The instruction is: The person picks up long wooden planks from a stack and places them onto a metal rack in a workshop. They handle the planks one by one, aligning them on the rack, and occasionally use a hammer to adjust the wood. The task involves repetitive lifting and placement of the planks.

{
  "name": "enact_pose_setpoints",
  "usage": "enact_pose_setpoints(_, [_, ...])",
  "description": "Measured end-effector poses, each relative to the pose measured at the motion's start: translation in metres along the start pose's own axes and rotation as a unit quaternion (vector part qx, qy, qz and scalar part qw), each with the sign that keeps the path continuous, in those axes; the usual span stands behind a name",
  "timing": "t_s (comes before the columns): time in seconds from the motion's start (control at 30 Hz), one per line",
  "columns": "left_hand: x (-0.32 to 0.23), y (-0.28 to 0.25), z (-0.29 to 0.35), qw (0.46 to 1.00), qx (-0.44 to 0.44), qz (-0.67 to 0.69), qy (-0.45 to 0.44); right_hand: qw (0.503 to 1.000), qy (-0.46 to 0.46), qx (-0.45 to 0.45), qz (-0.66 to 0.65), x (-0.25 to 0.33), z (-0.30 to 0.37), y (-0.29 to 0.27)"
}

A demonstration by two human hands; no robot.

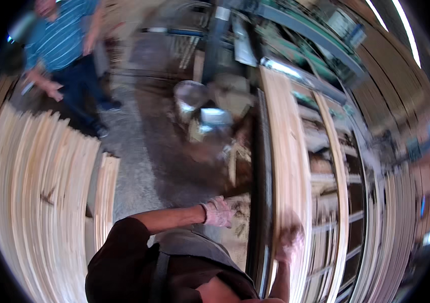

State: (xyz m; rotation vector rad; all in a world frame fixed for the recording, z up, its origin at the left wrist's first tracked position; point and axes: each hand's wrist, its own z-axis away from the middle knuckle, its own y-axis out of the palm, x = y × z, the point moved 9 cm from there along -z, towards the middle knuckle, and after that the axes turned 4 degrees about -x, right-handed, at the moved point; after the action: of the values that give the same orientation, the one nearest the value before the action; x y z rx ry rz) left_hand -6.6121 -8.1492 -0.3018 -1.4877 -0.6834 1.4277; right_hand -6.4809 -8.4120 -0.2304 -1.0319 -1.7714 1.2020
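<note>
Both of my hands wear pale gloves. My left hand (218, 212) is in front of my apron, left of the machine's dark rail, with its fingers curled in and nothing seen in them. My right hand (291, 241) is over a long pale wooden board (287, 146) that runs away from me along the machine bed. Motion blurs its fingers, so whether they grip the board or only rest on it does not show. A narrower wooden strip (337, 166) lies on the frame to the right of the board.
At left stands a large stack of boards (38, 202), with a smaller stack (106, 197) beside it. A person in a striped shirt (63, 38) stands far left. Buckets (190, 96) sit on the floor. A green metal machine (301, 48) is ahead, and more stacked boards (392, 222) are at right.
</note>
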Motion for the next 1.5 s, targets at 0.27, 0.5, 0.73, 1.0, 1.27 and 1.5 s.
enact_pose_setpoints(0.27, [0.134,0.018,0.132,0.963,0.134,0.144,-0.183,0.998,0.055,0.016,0.01,0.029,-0.046,0.021])
enact_pose_setpoints(0.5, [0.269,0.056,0.258,0.865,-0.009,0.293,-0.406,0.905,-0.332,0.198,-0.177,0.365,-0.102,0.166])
enact_pose_setpoints(0.73, [0.322,0.214,0.529,0.142,-0.538,0.602,-0.572,0.753,-0.254,0.604,-0.065,0.495,-0.106,0.347])
enact_pose_setpoints(1.0, [0.193,0.34,0.541,-0.132,-0.498,0.631,-0.58,0.671,-0.369,0.593,-0.25,0.865,-0.072,0.408])
enact_pose_setpoints(1.27, [0.257,0.302,0.591,-0.136,-0.581,0.6,-0.533,0.506,-0.472,0.717,-0.084,1.009,0.127,0.428])
enact_pose_setpoints(1.5, [0.316,0.21,0.71,-0.243,-0.744,0.451,-0.429,0.546,-0.461,0.698,0.033,1.173,0.174,0.42])
